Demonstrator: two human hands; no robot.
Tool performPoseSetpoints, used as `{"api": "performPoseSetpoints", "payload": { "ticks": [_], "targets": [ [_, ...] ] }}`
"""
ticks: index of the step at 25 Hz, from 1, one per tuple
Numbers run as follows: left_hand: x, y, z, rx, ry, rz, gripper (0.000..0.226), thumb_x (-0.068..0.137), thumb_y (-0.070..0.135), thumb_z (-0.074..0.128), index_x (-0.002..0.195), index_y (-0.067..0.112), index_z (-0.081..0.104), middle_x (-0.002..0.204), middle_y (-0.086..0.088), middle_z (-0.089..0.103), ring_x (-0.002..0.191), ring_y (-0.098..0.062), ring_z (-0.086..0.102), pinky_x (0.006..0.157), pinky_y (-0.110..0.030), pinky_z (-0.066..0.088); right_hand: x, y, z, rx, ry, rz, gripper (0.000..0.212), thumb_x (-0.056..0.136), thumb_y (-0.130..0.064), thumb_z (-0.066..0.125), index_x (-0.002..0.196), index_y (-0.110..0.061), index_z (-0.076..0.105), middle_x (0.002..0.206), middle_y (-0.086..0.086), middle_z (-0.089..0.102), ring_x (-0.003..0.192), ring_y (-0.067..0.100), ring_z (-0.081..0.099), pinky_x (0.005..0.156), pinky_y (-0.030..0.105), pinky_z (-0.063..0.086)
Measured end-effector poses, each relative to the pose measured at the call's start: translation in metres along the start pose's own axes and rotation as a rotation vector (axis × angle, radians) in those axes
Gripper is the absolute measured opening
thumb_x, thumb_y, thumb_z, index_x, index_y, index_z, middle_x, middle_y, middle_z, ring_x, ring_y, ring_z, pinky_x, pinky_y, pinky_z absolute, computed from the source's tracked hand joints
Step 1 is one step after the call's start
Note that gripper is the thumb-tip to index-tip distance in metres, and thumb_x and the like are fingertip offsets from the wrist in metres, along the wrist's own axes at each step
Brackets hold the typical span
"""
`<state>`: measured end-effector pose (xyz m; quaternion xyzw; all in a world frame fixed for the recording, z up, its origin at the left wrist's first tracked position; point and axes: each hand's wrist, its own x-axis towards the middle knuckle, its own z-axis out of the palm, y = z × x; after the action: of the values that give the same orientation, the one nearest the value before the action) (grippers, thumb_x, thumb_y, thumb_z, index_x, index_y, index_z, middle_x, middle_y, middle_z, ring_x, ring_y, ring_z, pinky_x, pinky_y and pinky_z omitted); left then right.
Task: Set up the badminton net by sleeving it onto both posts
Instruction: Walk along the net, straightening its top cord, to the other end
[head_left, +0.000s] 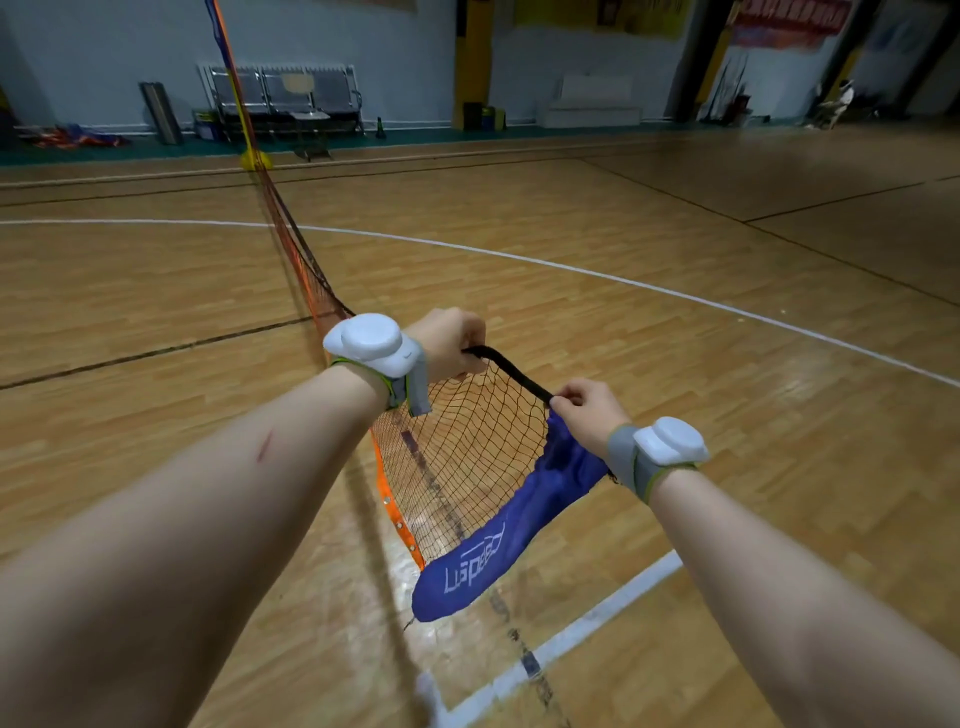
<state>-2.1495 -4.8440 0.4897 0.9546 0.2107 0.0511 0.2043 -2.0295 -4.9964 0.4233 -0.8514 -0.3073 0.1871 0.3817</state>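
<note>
With the far post already sleeved, the net sags from it to the person, whose left hand and right hand clench its black top band; the blue sleeve likely next needs opening for the near post, unseen.

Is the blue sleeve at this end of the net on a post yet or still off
Off. The blue sleeve hangs limp from the right hand, no post inside it.

Net strung between left hand and right hand, above floor. Sleeve hangs below right hand. Far post ahead-left (net trails back to it); bench behind post.
</note>
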Motion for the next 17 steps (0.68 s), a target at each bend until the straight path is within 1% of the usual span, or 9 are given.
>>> {"api": "performPoseSetpoints", "payload": {
  "ticks": [3,5,6,8,10,11,12,14,17],
  "targets": [
    [-0.001,0.004,0.013,0.057,-0.023,-0.059,0.01,0.084,0.015,0.063,0.086,0.012,0.054,0.082,-0.003,0.055,0.079,-0.021,0.049,0.065,-0.027,0.037,-0.005,0.004,-0.015,0.076,-0.018,-0.002,0.024,0.092,-0.015,0.049,0.096,-0.002,0.068,0.067,0.002,0.054,0.059,0.009,0.043,0.045,0.012,0.031],
    [-0.007,0.009,0.024,0.072,-0.05,-0.105,0.012,0.085,0.016,0.062,0.084,0.013,0.05,0.084,-0.005,0.056,0.078,-0.021,0.048,0.064,-0.028,0.036,-0.01,0.007,-0.027,0.151,-0.049,0.019,0.027,0.092,-0.017,0.045,0.086,-0.008,0.07,0.05,-0.001,0.043,0.047,0.007,0.036,0.042,0.015,0.027],
    [-0.011,0.011,0.029,0.077,-0.061,-0.13,0.012,0.086,0.017,0.061,0.084,0.014,0.05,0.083,-0.007,0.058,0.077,-0.021,0.049,0.061,-0.027,0.036,-0.012,0.009,-0.029,0.177,-0.073,0.031,0.028,0.092,-0.017,0.044,0.082,-0.01,0.069,0.05,0.002,0.039,0.049,0.012,0.036,0.045,0.018,0.029],
    [-0.02,0.01,0.038,0.08,-0.061,-0.177,0.012,0.087,0.018,0.061,0.082,0.014,0.05,0.087,-0.013,0.064,0.076,-0.022,0.049,0.058,-0.027,0.036,-0.014,0.014,-0.029,0.189,-0.124,0.036,0.026,0.09,-0.017,0.044,0.078,-0.008,0.066,0.063,0.009,0.04,0.063,0.021,0.039,0.059,0.026,0.033],
    [-0.034,0.011,0.046,0.088,-0.048,-0.213,0.012,0.087,0.019,0.061,0.084,0.014,0.051,0.095,-0.014,0.066,0.079,-0.023,0.05,0.065,-0.028,0.038,-0.02,0.018,-0.026,0.175,-0.173,0.025,0.025,0.09,-0.016,0.047,0.079,-0.002,0.064,0.072,0.011,0.047,0.073,0.023,0.044,0.071,0.029,0.036],
    [-0.042,0.012,0.049,0.091,-0.04,-0.223,0.01,0.087,0.02,0.06,0.087,0.013,0.054,0.098,-0.014,0.065,0.081,-0.024,0.051,0.069,-0.03,0.04,-0.024,0.019,-0.024,0.173,-0.192,0.011,0.022,0.091,-0.015,0.049,0.077,-0.005,0.063,0.074,0.011,0.05,0.075,0.022,0.047,0.074,0.03,0.038],
    [-0.047,0.014,0.05,0.092,-0.035,-0.226,0.011,0.088,0.02,0.06,0.093,0.011,0.056,0.1,-0.013,0.064,0.084,-0.024,0.051,0.073,-0.032,0.043,-0.028,0.019,-0.023,0.173,-0.202,-0.005,0.019,0.091,-0.014,0.05,0.077,-0.008,0.062,0.074,0.01,0.052,0.076,0.022,0.048,0.076,0.031,0.039],
    [-0.061,0.018,0.052,0.099,-0.04,-0.226,0.02,0.089,0.021,0.057,0.108,0.012,0.059,0.1,-0.009,0.059,0.093,-0.026,0.056,0.081,-0.034,0.046,-0.04,0.015,-0.023,0.167,-0.217,-0.049,0.015,0.09,-0.011,0.052,0.085,-0.007,0.066,0.072,0.005,0.056,0.073,0.019,0.052,0.077,0.03,0.041],
    [-0.079,0.026,0.049,0.137,-0.062,-0.192,0.022,0.091,0.019,0.054,0.109,0.015,0.065,0.103,-0.006,0.063,0.1,-0.026,0.059,0.087,-0.036,0.049,-0.058,0.004,-0.024,0.15,-0.208,-0.108,0.019,0.089,-0.01,0.054,0.097,-0.001,0.068,0.073,-0.005,0.058,0.069,0.007,0.051,0.073,0.026,0.042]
  ]
}}
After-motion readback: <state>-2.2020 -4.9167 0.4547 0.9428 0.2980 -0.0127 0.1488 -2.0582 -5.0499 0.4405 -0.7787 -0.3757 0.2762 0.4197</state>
